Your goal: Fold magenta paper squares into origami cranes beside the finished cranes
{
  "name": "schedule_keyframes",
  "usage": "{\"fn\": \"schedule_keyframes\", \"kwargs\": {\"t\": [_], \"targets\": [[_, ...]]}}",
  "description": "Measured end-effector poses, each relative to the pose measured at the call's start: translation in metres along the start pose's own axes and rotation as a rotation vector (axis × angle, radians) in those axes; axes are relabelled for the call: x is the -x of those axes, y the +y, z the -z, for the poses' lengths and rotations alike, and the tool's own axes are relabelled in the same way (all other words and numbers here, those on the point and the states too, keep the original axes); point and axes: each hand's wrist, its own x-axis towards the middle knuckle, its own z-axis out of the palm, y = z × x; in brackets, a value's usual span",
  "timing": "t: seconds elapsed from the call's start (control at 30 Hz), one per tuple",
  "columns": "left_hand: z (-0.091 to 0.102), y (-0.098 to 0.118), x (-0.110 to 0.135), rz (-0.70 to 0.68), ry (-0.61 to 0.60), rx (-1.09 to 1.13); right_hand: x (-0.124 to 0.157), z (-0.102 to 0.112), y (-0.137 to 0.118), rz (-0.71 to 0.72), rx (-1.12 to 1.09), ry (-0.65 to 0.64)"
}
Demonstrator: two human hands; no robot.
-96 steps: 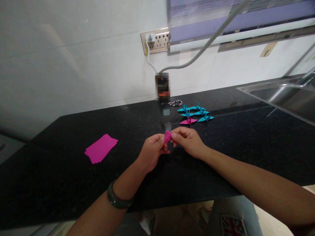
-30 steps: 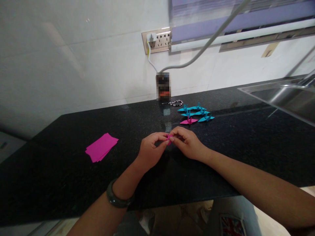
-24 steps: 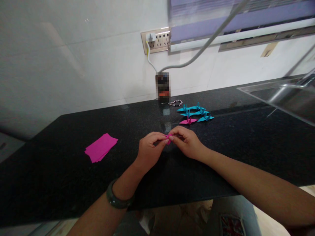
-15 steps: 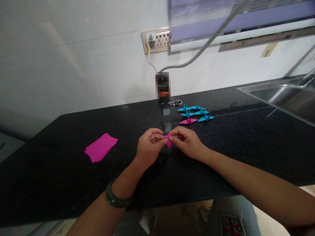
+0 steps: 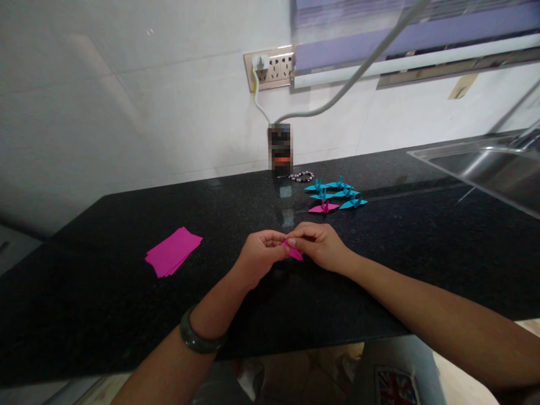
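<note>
Between my two hands is a small folded piece of pink paper, its pointed end sticking out toward the lower right. My left hand pinches it from the left with thumb and fingers. From the other side my right hand is closed on it too, thumb on top; the fingers cover much of the folds. Just beyond my hands sits a pink paper crane, with several blue paper cranes grouped behind and beside it. A stack of pink paper sheets lies to the left.
At the wall, a blurred-out dark device stands upright with a cable, next to a beaded bracelet. A steel sink is set into the black counter at the right. A socket panel is on the wall.
My hands have drawn slightly closer together and lower. The pink paper has turned, so its point now aims to the lower right instead of straight down.
</note>
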Motion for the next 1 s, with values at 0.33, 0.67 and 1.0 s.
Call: {"fn": "schedule_keyframes", "kwargs": {"t": [0.33,0.67,1.0], "targets": [[0.005,-0.004,-0.004,-0.101,0.110,0.109,0.000,0.000,0.002,-0.143,-0.026,-0.113],[0.002,0.001,-0.002,-0.108,0.084,-0.085,0.002,0.003,0.002,-0.072,0.097,-0.108],[-0.001,0.007,0.002,-0.217,0.133,-0.206,0.002,0.001,-0.002,-0.040,0.062,-0.258]]}}
